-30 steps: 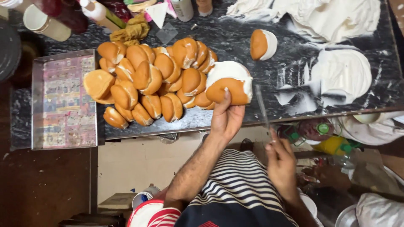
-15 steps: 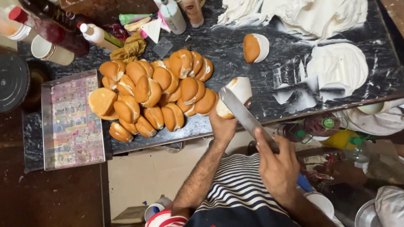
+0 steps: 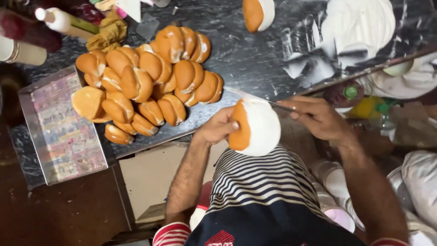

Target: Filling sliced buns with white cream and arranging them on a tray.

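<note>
in the head view the left hand grips a round orange-brown bun on edge, just off the dark marble counter and above the striped shirt, while the right hand is closed round a thin metal knife lying across the bun's white cut face; a flat blade and even strokes should spread cleanly; half a second ago the bun sat higher, at the counter's edge beside the heap of buns, with the blade angled downward

Bun and knife, centre of the frame

A round golden-brown bun, its cut face thick with white spread, stands on edge; the knife lies flat across its top, blade pointing frame-left.
</note>
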